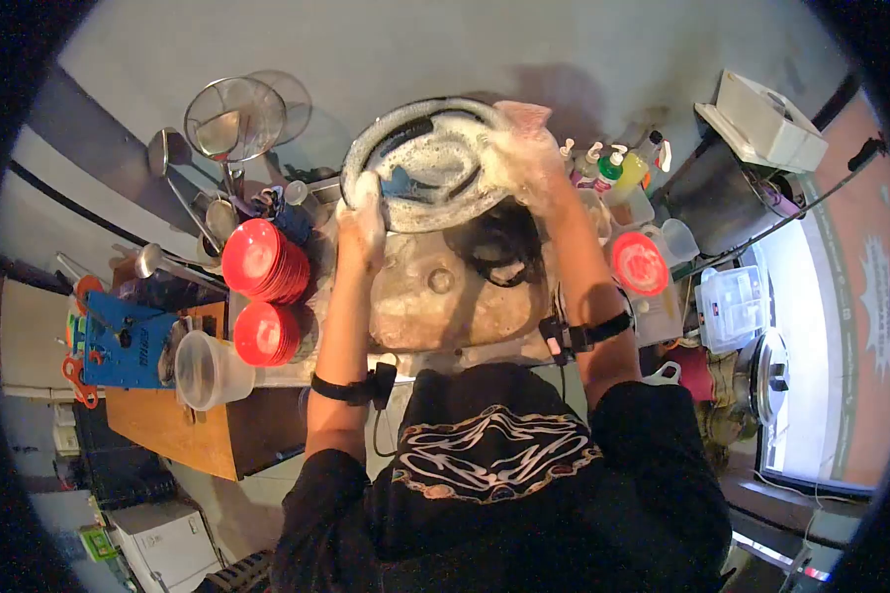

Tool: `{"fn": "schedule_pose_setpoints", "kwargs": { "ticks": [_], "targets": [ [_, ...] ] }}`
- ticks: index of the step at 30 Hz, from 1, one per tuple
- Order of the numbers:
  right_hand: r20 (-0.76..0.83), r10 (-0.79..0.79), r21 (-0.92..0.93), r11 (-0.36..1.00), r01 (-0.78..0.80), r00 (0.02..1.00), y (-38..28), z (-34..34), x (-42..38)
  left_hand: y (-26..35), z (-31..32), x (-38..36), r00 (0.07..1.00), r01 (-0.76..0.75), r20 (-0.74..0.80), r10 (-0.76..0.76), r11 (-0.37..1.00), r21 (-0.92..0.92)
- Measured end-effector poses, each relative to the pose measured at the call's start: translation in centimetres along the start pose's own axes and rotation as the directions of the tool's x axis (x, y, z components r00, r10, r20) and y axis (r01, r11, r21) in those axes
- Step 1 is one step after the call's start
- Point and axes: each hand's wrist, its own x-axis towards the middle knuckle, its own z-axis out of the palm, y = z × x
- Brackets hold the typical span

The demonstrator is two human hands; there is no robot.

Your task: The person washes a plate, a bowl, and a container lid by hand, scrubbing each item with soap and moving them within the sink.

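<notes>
A large round foam-covered piece (pixel 435 166), grey with dark bands along its rim, is held up tilted over the sink (pixel 415 282). My left hand (pixel 363 219), wet with suds, is closed on its lower left edge. At the right edge, my right hand (pixel 524 168) presses a pinkish cloth (pixel 524 117) against the piece; thick foam covers the fingers. Below, a black object (pixel 504 237) lies at the sink's right side, partly hidden by the round piece.
Stacked red bowls (pixel 265 262) stand left of the sink beside a clear plastic tub (pixel 208 371). Soap bottles (pixel 608 168) line the back right. Another red bowl (pixel 640 264) sits to the right. A wire strainer (pixel 235 119) leans at the back left wall.
</notes>
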Motion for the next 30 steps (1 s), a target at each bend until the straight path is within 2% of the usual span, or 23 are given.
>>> {"fn": "schedule_pose_setpoints", "kwargs": {
  "ticks": [1,3,4,5,7,8,9,10,11,12,14,15,16,17,18,19,21,22,23,25,26,29,30],
  "targets": [
    [0.003,0.002,0.002,1.0,-0.002,1.0,0.5,1.3,-0.6,-0.2,0.7,-0.1,1.0,0.0,-0.003,0.0,1.0,0.002],
    [-0.222,-0.355,-0.466,0.857,0.221,0.908,1.8,3.7,-1.2,-0.8,2.8,-0.5,0.989,0.115,-0.087,-0.122,0.99,-0.088],
    [-0.244,-0.243,0.078,0.96,0.269,0.939,4.5,3.8,-0.5,-3.4,4.6,-0.3,0.997,0.049,-0.029,-0.066,0.92,-0.389],
    [-0.435,-0.195,0.043,0.971,0.237,0.879,5.6,5.7,-0.7,-3.3,5.3,-2.0,0.997,0.07,0.0,-0.073,0.952,-0.299],
    [-0.319,-0.106,0.085,0.987,0.139,0.942,5.0,6.7,-2.0,-1.8,6.4,-3.7,0.957,0.289,0.154,-0.245,0.824,-0.487],
    [-0.325,-0.1,0.085,0.987,0.134,0.94,5.2,5.3,-1.8,-2.3,5.9,-3.3,0.967,0.256,0.125,-0.223,0.866,-0.43],
    [-0.092,-0.016,0.1,0.995,0.025,0.996,5.3,2.7,-1.0,-2.6,5.1,-2.7,0.975,0.22,0.098,-0.197,0.902,-0.37],
    [0.15,0.069,0.089,0.993,-0.083,0.986,5.1,0.8,-0.4,-0.9,3.8,-2.8,0.943,0.331,0.146,-0.298,0.87,-0.364],
    [0.01,0.169,-0.203,0.966,-0.163,0.986,4.1,0.6,-0.3,0.2,2.9,-2.6,0.976,0.21,0.142,-0.168,0.903,-0.375],
    [0.1,0.12,-0.353,0.932,-0.077,0.988,3.7,0.2,-0.2,1.4,2.6,-2.6,0.984,0.175,0.089,-0.154,0.927,-0.332],
    [0.238,0.056,-0.643,0.757,0.114,0.97,1.9,0.9,-1.0,1.9,1.7,-1.9,0.98,0.198,0.063,-0.19,0.964,-0.177],
    [0.236,0.059,-0.644,0.757,0.11,0.97,2.6,1.0,-1.0,0.2,0.7,-1.0,0.979,0.202,0.063,-0.194,0.963,-0.176],
    [0.132,-0.238,-0.87,0.438,0.228,0.962,3.3,2.0,-1.0,0.6,0.4,-1.0,0.983,0.098,0.136,-0.124,0.978,0.185],
    [0.138,-0.53,-0.981,0.045,0.19,0.837,3.7,3.0,-0.8,1.1,0.4,-0.9,0.97,-0.05,0.229,-0.08,0.858,0.512],
    [0.084,-0.372,-0.989,0.082,0.123,0.924,3.3,3.4,-0.7,0.9,1.1,-2.0,0.988,0.038,0.123,-0.09,0.928,0.372],
    [0.082,-0.374,-0.989,0.081,0.12,0.924,4.5,3.4,-0.8,0.7,1.9,-2.7,0.988,0.037,0.126,-0.09,0.928,0.371],
    [0.388,-0.564,-0.918,-0.309,0.25,0.728,7.9,3.5,-0.7,0.5,2.8,-3.3,1.0,-0.018,0.022,0.012,0.954,0.299],
    [0.397,-0.493,-0.918,-0.226,0.327,0.774,8.7,4.8,-1.4,0.5,2.7,-3.2,1.0,-0.018,0.023,0.012,0.955,0.298],
    [0.495,-0.428,-0.866,-0.314,0.389,0.756,9.4,5.2,-2.0,0.5,2.4,-2.9,0.999,0.043,0.013,-0.045,0.992,0.119],
    [0.611,-0.238,-0.791,-0.226,0.569,0.755,9.6,4.9,-3.5,0.6,1.6,-2.2,0.987,0.157,0.027,-0.156,0.957,-0.244],
    [0.647,-0.136,-0.762,-0.099,0.639,0.75,10.3,4.1,-3.4,1.2,0.9,-2.1,0.993,0.103,0.103,-0.064,0.89,-0.443],
    [0.605,-0.106,-0.782,-0.263,0.565,0.789,9.8,1.7,-3.0,2.7,0.3,-2.3,0.987,-0.001,0.127,0.097,0.798,-0.602],
    [0.461,-0.117,-0.869,-0.259,0.421,0.88,9.6,1.6,-2.4,2.2,0.0,-2.2,0.99,0.021,0.132,0.056,0.854,-0.519]
  ]
}}
